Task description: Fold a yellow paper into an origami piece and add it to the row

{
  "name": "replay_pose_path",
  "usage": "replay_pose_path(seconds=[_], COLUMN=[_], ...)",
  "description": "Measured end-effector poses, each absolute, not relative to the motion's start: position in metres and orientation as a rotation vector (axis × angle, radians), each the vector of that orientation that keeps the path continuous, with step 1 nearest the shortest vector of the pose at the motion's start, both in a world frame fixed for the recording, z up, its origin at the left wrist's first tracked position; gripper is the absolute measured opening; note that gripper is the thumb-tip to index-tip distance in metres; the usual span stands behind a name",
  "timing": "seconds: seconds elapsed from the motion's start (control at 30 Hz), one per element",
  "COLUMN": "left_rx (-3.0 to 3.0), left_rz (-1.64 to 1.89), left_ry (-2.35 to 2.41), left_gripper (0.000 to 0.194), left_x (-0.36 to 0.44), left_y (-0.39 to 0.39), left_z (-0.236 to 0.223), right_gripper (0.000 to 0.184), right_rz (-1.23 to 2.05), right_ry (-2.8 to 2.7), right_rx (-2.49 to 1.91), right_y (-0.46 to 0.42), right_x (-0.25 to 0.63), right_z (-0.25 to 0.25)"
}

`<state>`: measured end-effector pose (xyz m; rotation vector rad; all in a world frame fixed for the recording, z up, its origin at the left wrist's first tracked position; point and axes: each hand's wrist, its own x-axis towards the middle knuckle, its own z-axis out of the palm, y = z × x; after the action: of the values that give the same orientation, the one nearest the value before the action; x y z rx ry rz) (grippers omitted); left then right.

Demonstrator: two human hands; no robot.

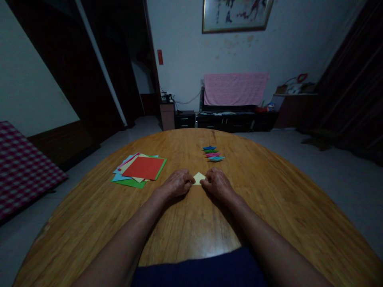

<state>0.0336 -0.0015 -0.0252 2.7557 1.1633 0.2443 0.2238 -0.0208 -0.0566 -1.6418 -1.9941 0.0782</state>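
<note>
A small pale yellow folded paper (199, 178) lies on the wooden table, its visible part peaked at the top like a roof. My left hand (179, 183) is closed on its left corner, thumb and fingers pinched together. On the opposite corner, my right hand (217, 183) pinches the paper in the same way. Both hands rest low over the tabletop and cover the paper's side ends. Beyond my right hand stand several small folded paper boats in a row, with a light blue boat (216, 159) nearest and a dark blue boat (209, 148) farthest.
A loose stack of coloured paper sheets, topped by a red sheet (145, 167), lies left of my hands on the round wooden table (269, 207). Against the far wall, a pink cloth (236, 88) hangs over a low black cabinet (227, 121). A checkered cloth (24, 171) shows at left.
</note>
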Motion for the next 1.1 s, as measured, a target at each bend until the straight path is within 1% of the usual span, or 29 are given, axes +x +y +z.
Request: replay_pose_path(seconds=[0.2, 0.47, 0.7, 0.83, 0.97, 1.1], left_rx=[2.837, 2.830, 2.771, 2.703, 2.607, 2.589], left_rz=[0.229, 0.217, 0.201, 0.156, 0.098, -0.012], left_ry=[1.054, 1.067, 1.071, 1.173, 1.378, 1.425], left_gripper=[0.029, 0.033, 0.031, 0.027, 0.031, 0.031], left_x=[0.030, 0.031, 0.031, 0.028, 0.026, 0.027], left_y=[-0.004, -0.010, -0.009, -0.010, -0.015, -0.021], left_z=[-0.024, -0.026, -0.026, -0.019, -0.010, -0.003], right_gripper=[0.017, 0.015, 0.017, 0.016, 0.016, 0.015], right_rz=[0.102, 0.078, 0.038, 0.042, 0.072, 0.076], right_ry=[-1.982, -2.002, -2.010, -2.007, -1.986, -1.978], right_rx=[-1.665, -1.695, -1.686, -1.668, -1.656, -1.640], right_y=[-0.021, -0.023, -0.028, -0.028, -0.026, -0.025], right_x=[0.224, 0.222, 0.220, 0.221, 0.222, 0.222], right_z=[-0.056, -0.055, -0.054, -0.055, -0.057, -0.058])
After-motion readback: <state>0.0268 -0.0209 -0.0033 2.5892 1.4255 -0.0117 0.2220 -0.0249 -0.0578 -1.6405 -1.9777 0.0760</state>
